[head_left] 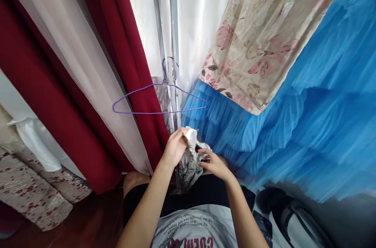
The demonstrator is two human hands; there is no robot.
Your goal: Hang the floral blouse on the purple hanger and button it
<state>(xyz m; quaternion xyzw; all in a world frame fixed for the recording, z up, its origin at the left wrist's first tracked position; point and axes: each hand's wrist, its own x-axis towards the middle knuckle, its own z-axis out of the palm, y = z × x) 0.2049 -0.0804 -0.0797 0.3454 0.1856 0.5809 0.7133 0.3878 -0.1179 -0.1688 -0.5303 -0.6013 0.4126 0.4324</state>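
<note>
Two arms (160,189) reach forward: the left hand (175,148) pinches the patterned cloth (189,168) at the front edge of the black shorts (211,190); the right hand (216,166) curls alongside, grip unclear. Blue tulle (264,138) crowds the right.

held cloth (190,168) part-hidden, blue ruffles (293,123) blurred

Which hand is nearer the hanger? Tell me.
Left. The left hand is just below the hanger in view; the right hand is lower and farther right.

A patterned grey-white cloth (190,168), perhaps a garment, hangs bunched.
</note>
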